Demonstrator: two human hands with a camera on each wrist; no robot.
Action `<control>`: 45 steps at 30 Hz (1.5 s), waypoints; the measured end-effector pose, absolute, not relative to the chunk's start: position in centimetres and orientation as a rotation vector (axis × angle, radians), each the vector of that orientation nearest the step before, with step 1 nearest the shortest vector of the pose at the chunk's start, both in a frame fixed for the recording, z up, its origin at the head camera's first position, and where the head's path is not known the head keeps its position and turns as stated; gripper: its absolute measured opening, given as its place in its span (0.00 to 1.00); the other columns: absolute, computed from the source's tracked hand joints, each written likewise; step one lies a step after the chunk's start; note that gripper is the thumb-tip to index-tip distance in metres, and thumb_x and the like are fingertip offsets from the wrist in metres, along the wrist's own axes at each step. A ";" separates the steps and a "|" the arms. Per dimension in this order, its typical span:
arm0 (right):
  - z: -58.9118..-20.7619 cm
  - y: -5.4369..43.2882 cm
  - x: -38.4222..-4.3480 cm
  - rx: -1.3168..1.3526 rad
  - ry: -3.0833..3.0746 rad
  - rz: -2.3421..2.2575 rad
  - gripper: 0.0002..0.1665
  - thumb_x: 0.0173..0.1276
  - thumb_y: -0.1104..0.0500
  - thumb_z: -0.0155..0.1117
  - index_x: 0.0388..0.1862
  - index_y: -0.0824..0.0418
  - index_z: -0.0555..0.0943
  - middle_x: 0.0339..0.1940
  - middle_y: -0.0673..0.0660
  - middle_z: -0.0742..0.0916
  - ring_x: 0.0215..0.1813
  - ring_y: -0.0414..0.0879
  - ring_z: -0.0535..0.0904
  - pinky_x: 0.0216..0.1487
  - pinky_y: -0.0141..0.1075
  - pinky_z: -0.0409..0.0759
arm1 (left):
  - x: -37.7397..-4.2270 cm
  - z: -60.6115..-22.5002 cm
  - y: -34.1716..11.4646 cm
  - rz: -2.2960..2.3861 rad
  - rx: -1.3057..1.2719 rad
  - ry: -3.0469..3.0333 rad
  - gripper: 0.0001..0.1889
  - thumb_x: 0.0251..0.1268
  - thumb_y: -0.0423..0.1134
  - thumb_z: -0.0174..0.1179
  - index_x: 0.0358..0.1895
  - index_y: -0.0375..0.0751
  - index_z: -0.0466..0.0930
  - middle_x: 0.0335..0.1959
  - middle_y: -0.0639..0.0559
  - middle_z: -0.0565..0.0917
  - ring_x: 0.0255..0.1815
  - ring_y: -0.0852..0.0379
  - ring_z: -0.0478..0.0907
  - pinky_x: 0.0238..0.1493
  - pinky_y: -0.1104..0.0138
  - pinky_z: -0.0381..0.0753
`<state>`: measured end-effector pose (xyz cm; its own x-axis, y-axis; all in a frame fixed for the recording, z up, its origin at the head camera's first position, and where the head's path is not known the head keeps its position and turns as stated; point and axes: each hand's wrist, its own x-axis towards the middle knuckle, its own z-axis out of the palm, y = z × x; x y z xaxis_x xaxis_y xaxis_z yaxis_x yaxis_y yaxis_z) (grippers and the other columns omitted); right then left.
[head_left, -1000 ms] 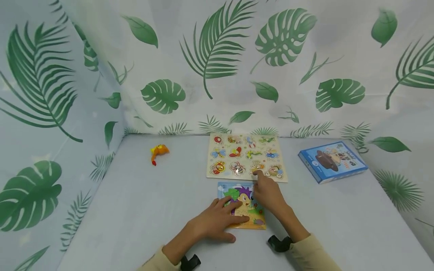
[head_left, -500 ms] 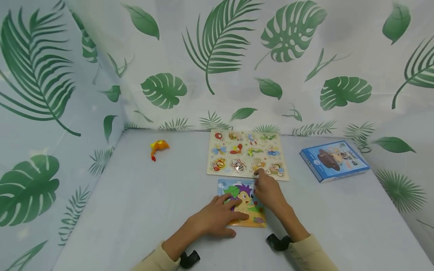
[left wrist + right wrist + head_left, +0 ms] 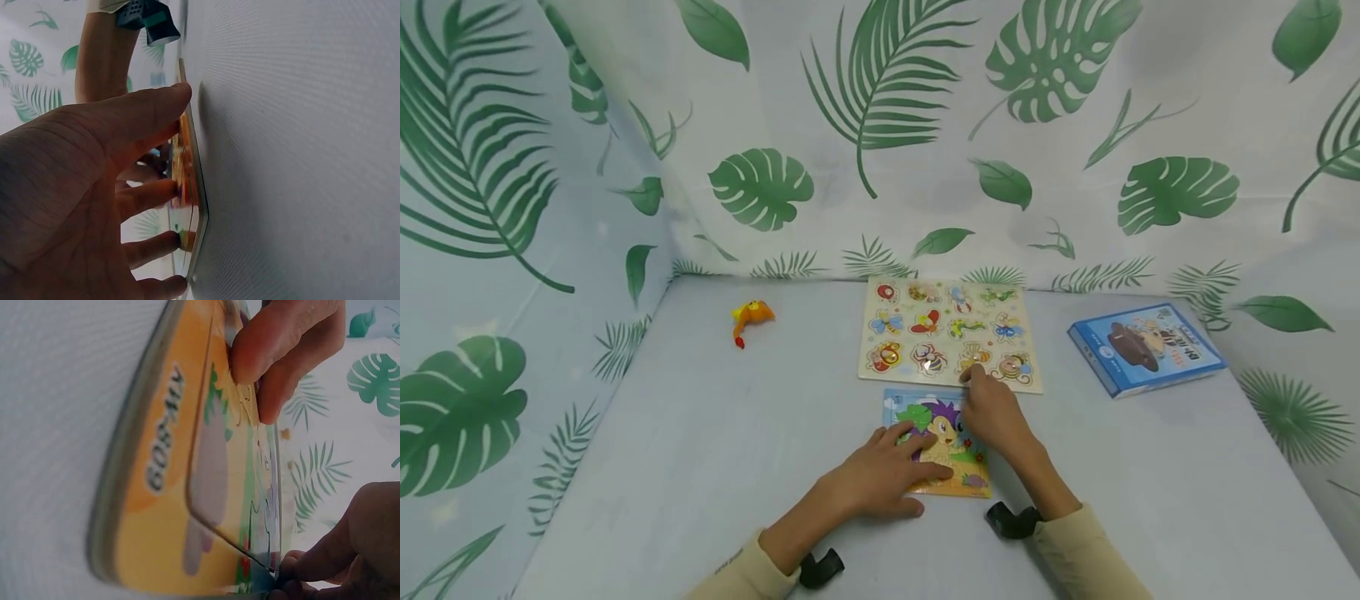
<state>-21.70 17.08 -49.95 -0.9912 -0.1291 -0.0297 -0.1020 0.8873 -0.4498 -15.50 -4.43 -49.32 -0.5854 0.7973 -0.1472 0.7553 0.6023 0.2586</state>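
Note:
In the head view, my left hand lies with spread fingers on a small jigsaw puzzle with a purple-haired cartoon figure. Its fingertips touch the picture, as the left wrist view also shows, with the thumb out beside the near edge. My right hand is at the puzzle's far right corner, fingers curled. Its index fingertip overlaps the bee on a wooden peg puzzle of insects. In the right wrist view, thumb and fingers come together at the jigsaw's corner; I cannot tell whether they grip it.
A blue picture box lies at the back right of the white table. At the back left is a small orange toy with a red tip. A leaf-printed cloth forms the wall behind.
The head view has tilted down slightly, so everything on the table sits a little higher in it. Both hands keep their places on and by the jigsaw puzzle.

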 end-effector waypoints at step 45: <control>-49.7 15.8 -21.4 -0.113 3.072 -0.621 0.14 0.56 0.72 0.59 0.42 0.71 0.72 0.26 0.60 0.78 0.26 0.51 0.74 0.27 0.41 0.73 | -15.4 -48.9 -4.1 0.170 1.294 2.617 0.26 0.64 0.58 0.64 0.66 0.72 0.73 0.70 0.55 0.64 0.72 0.42 0.55 0.61 0.44 0.66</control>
<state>-21.42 15.82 -49.74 -0.9974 -0.0719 0.0090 -0.0697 0.9190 -0.3880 -15.39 -4.11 -48.93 -0.5895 0.7952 -0.1420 0.7702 0.6063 0.1980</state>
